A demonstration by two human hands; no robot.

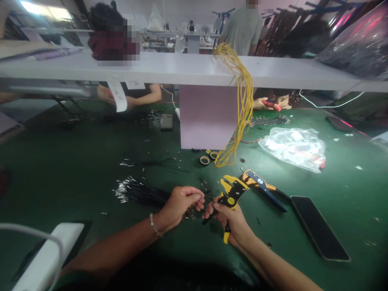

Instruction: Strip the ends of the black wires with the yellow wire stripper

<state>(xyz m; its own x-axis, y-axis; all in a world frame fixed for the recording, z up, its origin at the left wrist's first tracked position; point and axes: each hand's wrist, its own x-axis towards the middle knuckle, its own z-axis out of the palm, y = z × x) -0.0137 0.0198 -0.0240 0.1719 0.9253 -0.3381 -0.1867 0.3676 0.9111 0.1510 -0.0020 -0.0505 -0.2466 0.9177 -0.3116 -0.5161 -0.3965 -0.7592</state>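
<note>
Yellow-and-black wire strippers (232, 198) are gripped in my right hand (238, 221), jaws pointing up and away from me. To their left, my left hand (183, 204) is closed, thumb pressed against the fingers; whatever lies in that pinch is too small to make out. A bundle of black wires (145, 190) with shiny ends lies on the green table, partly hidden behind my left hand. A second pair of wire strippers (263, 188), orange and dark blue, rests on the table just beyond my right hand.
Yellow cables (245, 101) hang from the white shelf (157, 66). Tape rolls (204, 161) lie below it. At right are a clear plastic bag (295, 147) and a dark phone (319, 228). A white power strip (50, 256) sits front left. Co-workers' hands (275, 103) show across the table.
</note>
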